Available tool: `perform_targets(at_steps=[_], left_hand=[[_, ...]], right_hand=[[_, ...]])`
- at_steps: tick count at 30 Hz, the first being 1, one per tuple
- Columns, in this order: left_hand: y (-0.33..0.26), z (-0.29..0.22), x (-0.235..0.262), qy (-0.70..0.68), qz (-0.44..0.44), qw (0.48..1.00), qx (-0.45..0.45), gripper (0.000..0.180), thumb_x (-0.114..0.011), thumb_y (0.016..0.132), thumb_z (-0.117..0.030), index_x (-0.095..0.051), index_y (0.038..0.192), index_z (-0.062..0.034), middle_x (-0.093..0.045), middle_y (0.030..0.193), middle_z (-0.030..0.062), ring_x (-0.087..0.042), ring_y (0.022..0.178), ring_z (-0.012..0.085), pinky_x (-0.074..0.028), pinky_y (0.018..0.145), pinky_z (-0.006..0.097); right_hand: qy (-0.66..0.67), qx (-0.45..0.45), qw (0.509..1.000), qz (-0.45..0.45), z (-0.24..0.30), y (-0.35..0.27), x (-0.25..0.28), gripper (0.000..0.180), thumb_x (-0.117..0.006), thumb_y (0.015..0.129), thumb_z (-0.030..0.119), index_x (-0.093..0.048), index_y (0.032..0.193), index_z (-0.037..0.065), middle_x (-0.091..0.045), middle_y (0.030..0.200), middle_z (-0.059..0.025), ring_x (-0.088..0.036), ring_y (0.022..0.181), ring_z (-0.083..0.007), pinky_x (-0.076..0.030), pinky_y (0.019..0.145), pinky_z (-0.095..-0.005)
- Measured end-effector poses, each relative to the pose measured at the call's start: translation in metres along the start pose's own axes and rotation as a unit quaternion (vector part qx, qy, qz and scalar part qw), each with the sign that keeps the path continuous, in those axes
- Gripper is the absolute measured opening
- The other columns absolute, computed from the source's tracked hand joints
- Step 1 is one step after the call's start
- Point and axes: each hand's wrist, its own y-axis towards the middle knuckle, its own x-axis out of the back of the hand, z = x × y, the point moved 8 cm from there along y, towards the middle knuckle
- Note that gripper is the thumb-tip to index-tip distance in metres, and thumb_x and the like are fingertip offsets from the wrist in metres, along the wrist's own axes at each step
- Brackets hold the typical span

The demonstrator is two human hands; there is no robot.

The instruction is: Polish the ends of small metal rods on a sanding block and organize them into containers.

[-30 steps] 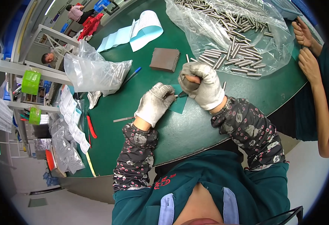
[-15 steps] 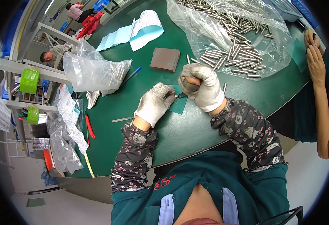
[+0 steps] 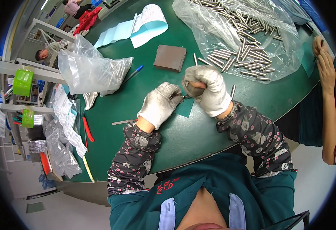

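Both my hands wear grey-white work gloves and meet over a small green pad (image 3: 185,109) on the green table (image 3: 145,103). My right hand (image 3: 208,90) is fisted around a tool with a brown handle, its thin metal tip pointing left. My left hand (image 3: 161,104) pinches a small metal piece against that tip. Its exact shape is hidden by the fingers. A loose metal rod (image 3: 233,92) lies just right of my right hand.
A clear plastic sheet (image 3: 198,19) with several metal rods (image 3: 248,46) lies at the back right. A brown block (image 3: 170,57), blue pen (image 3: 134,73), clear bag (image 3: 89,71), papers (image 3: 145,23), red cutter (image 3: 87,129) and flat metal strip (image 3: 124,122) are around. Another person's hands (image 3: 323,57) are at the right edge.
My hands have stayed together at the same spot, with only slight shifts. The other person's hands at the right edge have moved up and closer together.
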Motion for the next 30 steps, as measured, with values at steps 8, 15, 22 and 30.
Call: perform_targets(at_steps=[8,15,22,30], left_hand=[[-0.001,0.0,0.001,-0.011,-0.012,1.0,-0.015,0.017,-0.064,0.071,-0.016,-0.059,0.086,-0.0097,-0.058,0.083,0.0075,-0.058,0.074,0.0279,-0.048,0.063,0.035],[-0.005,-0.004,0.003,-0.054,-0.043,0.997,-0.031,0.02,-0.067,0.067,-0.002,-0.058,0.085,-0.004,-0.055,0.075,0.0062,-0.056,0.067,0.0189,-0.045,0.059,0.028],[-0.006,-0.003,0.004,-0.034,-0.044,0.998,-0.033,0.02,-0.068,0.066,-0.003,-0.058,0.084,-0.004,-0.055,0.074,0.0055,-0.055,0.065,0.0174,-0.044,0.058,0.027],[-0.004,-0.006,0.006,0.007,-0.029,0.999,-0.017,0.017,-0.066,0.069,-0.014,-0.059,0.084,-0.009,-0.057,0.08,0.0062,-0.058,0.072,0.0258,-0.047,0.062,0.032]], right_hand=[[-0.045,-0.012,0.999,0.011,0.008,0.014,-0.009,0.034,-0.039,0.084,0.023,-0.031,0.053,0.012,-0.029,0.046,0.0013,-0.025,0.038,-0.0077,-0.022,0.037,-0.0219],[0.127,-0.022,0.99,-0.051,0.002,0.007,0.021,0.036,-0.04,0.083,0.03,-0.032,0.055,0.011,-0.023,0.046,0.0024,-0.023,0.039,-0.0096,-0.019,0.037,-0.0226],[0.09,0.017,0.996,0.0,0.02,0.009,0.007,0.031,-0.047,0.083,0.038,-0.052,0.082,0.008,-0.044,0.072,0.0001,-0.042,0.069,-0.0121,-0.036,0.064,-0.0264],[-0.153,0.089,0.984,-0.021,0.036,0.007,0.0,0.025,-0.048,0.089,0.026,-0.056,0.083,0.004,-0.048,0.063,0.0034,-0.046,0.058,-0.0065,-0.04,0.051,-0.0208]])
